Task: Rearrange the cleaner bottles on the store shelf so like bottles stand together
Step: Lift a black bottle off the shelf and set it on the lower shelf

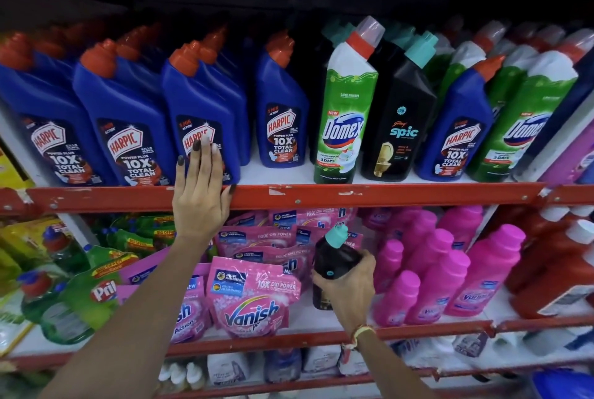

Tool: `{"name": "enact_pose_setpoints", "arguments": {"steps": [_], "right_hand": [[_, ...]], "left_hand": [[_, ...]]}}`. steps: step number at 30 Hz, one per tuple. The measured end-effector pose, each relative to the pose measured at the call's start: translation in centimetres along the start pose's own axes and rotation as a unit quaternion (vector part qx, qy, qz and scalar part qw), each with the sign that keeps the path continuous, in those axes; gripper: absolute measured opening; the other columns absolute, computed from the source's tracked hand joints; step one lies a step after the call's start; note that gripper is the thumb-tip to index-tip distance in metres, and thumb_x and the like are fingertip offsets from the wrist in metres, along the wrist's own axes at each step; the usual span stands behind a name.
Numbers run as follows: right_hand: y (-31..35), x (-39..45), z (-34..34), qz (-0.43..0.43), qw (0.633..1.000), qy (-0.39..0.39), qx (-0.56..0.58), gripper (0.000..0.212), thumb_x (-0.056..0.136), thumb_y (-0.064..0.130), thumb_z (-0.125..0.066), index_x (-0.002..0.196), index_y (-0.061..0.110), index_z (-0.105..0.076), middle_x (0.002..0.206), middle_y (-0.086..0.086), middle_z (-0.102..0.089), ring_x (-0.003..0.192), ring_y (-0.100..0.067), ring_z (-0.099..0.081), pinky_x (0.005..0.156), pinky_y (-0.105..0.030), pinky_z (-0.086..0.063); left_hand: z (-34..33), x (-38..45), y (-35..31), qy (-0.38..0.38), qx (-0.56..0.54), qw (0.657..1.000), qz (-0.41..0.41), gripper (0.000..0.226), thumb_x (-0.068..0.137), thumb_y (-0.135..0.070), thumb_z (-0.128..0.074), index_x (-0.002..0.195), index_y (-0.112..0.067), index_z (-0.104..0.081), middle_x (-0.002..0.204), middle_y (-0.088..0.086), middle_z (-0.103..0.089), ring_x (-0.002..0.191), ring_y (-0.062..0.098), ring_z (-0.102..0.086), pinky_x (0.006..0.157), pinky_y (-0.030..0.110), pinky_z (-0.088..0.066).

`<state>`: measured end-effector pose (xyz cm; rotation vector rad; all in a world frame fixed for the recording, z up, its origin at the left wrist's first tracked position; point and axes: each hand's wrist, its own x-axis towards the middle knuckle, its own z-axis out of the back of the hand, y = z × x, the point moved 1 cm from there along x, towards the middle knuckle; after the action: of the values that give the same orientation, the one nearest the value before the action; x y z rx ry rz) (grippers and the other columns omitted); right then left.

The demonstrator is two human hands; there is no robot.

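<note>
1. The black bottle (334,265) with a teal cap sat in the right hand (348,286), fingers wrapped round its upper body, held in front of the lower shelf and well below its likes. Its smooth plastic and high, one-handed hold suggested it could twist or slip during the lift.
2. Its match, the black Spic bottle (398,122), stood on the upper shelf (289,194) between a green Domex bottle (345,109) and a stray blue Harpic bottle (456,128). All three were tall, narrow and angle-necked, standing close together; pushing another in there could likely topple one over the front edge.
3. The left hand (201,192) lay flat, fingers spread and resting against the label of a front-row Harpic bottle (202,115), palm over the red shelf rail. Too firm a push could tip that bottle back into the row behind.
4. Below, glossy pink Vanish pouches (254,295) slumped, soft and crinkled, just beside the held bottle, and rigid pink bottles (427,273) stood to the right; a dropped bottle would probably land among them.
</note>
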<state>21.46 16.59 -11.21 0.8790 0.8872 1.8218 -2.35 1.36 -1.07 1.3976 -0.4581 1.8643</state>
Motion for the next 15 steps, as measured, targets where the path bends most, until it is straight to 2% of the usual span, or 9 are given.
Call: {"name": "enact_pose_setpoints", "arguments": {"steps": [4,11,15], "right_hand": [[-1.2,-0.1,-0.5,-0.013,1.000,0.017,-0.003,0.095,0.045,0.034,-0.095,0.118,0.016,-0.037,0.111,-0.005,-0.052,0.100,-0.029,-0.063,0.083,-0.047,-0.058],[-1.7,0.4,-0.3,-0.003,1.000,0.025,-0.008,0.086,0.048,0.033,-0.096,0.105,0.022,-0.032,0.106,0.001,-0.041,0.101,-0.029,-0.060,0.078,-0.036,-0.055],[-1.5,0.4,0.1,0.013,0.998,0.043,-0.037,0.100,0.052,0.034,-0.095,0.127,0.010,-0.033,0.123,-0.009,-0.045,0.112,-0.033,-0.058,0.082,-0.048,-0.058]], "left_hand": [[-0.1,0.1,0.0,-0.006,-0.001,1.000,-0.002,0.060,0.108,-0.035,-0.023,0.156,-0.002,-0.011,0.160,0.017,-0.017,0.153,0.024,-0.009,0.125,0.044,-0.006],[0.2,0.1,-0.2,0.001,0.000,1.000,0.002,0.059,0.108,-0.033,-0.023,0.155,0.001,-0.015,0.159,0.020,-0.021,0.152,0.025,-0.010,0.125,0.043,-0.005],[0.6,0.2,-0.3,0.004,0.000,1.000,0.003,0.058,0.108,-0.033,-0.023,0.155,0.001,-0.015,0.159,0.019,-0.017,0.149,0.030,-0.020,0.125,0.043,-0.006]]}}
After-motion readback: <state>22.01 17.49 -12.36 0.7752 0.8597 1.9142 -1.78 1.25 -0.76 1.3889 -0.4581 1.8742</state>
